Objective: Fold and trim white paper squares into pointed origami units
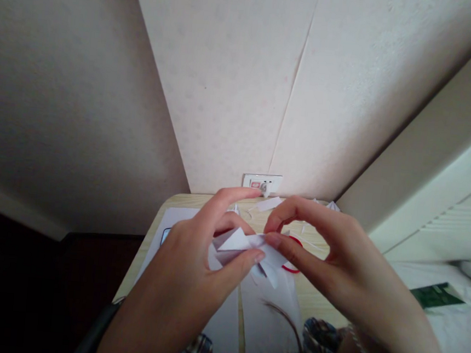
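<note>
Between my two hands is a piece of folded white paper (233,241) with pointed flaps, held above the table. My left hand (208,251) grips it from the left, thumb along the near side and the other fingers behind. At the paper's right part, my right hand (316,238) pinches an edge between thumb and forefinger. Part of the paper is covered by my fingers. Behind it, a red curved object (292,270) shows in part near the right thumb.
White paper sheets (222,329) lie on the light wooden table (152,235). A small paper piece (269,203) and a folded white shape (333,206) are at the back edge. The wall behind has a socket (262,183) with a plug. A green packet (437,296) lies off to the right.
</note>
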Available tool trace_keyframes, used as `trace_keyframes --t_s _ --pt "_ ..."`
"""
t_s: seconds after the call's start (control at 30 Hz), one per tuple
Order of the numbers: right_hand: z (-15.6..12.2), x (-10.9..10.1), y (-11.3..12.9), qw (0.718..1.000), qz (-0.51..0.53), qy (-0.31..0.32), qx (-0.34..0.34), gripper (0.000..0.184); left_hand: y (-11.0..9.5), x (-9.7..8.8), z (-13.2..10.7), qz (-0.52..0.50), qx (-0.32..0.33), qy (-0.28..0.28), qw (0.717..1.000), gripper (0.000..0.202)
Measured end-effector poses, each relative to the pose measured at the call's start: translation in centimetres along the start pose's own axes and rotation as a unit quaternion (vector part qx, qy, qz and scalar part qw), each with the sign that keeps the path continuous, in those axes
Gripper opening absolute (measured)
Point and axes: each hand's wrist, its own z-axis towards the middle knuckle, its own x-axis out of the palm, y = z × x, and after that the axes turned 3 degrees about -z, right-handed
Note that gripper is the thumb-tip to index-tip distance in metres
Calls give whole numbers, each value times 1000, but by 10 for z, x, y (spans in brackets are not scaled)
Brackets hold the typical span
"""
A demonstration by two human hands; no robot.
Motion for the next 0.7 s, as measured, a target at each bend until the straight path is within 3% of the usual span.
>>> trace_keyframes --t_s 0.3,0.57,0.7 --pt "-5 -2 -1 999 35 10 9 17 -9 4 -2 -110 -33 -60 992 37" --pt "-6 -1 2 998 55 -2 -22 32 -8 2 -2 -127 -47 -38 990 39" --pt "-7 -1 -1 998 65 -9 -20 28 -9 2 -1 -121 -41 -29 991 37"
